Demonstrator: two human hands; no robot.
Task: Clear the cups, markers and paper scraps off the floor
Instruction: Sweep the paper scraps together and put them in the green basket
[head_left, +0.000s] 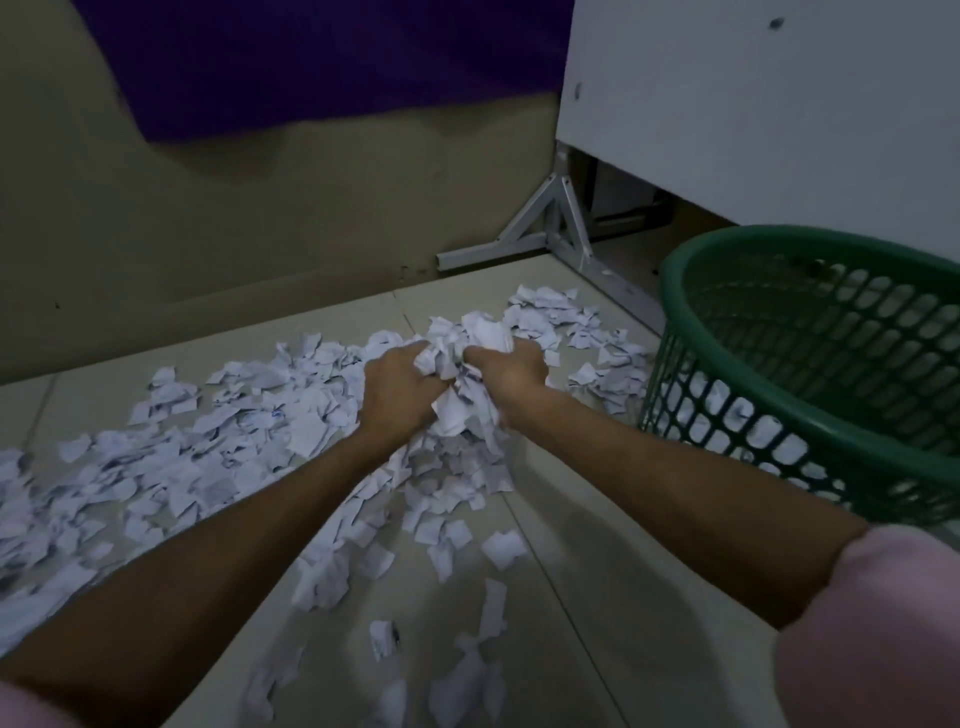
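White paper scraps (218, 457) lay strewn over the tiled floor (597, 597), and from my remote seat I saw both forearms stretched forward and meeting above the heap. My left hand (397, 387) and right hand (511, 371) had their fingers curled around a shared wad of scraps (462, 379), pressed between them just above the pile. Faint blue marks showed on some pieces, but I could not read them. Beside my right arm stood a green mesh basket (810, 374) with scraps visible through its wall.
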